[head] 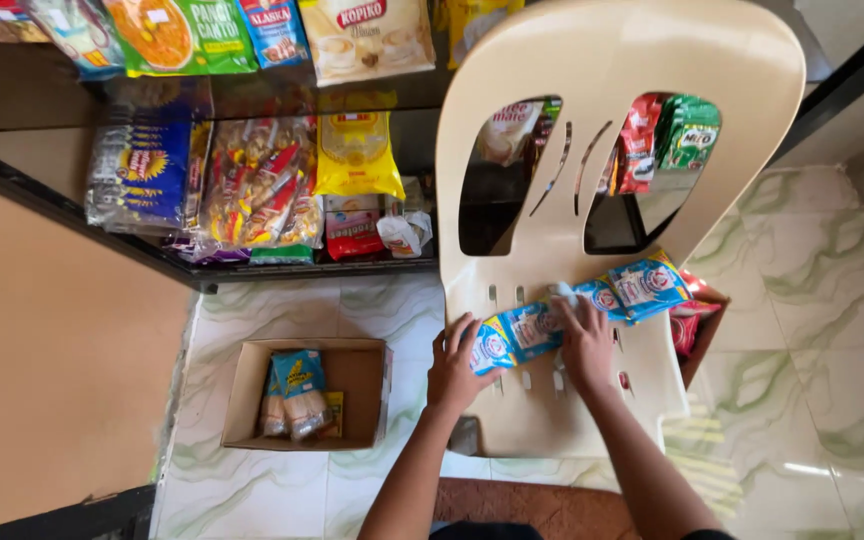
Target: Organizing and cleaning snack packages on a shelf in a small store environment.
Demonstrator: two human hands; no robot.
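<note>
Small shop corner, marbled tile floor [282, 300]. Cream plastic chair [572, 400] seat carries a strip of blue sachets [577, 310]. Left hand [457, 365] pinches strip end, right hand [587, 345] flat on it. Keep strip flat w/ right, pull steady. Cardboard box [352, 375] left; snack shelf [252, 265] beyond.

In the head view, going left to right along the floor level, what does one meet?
Open cardboard box with packets inside → left hand → strip of blue-and-white sachets on the cream plastic chair → right hand → second cardboard box with red packets behind the chair.
</note>
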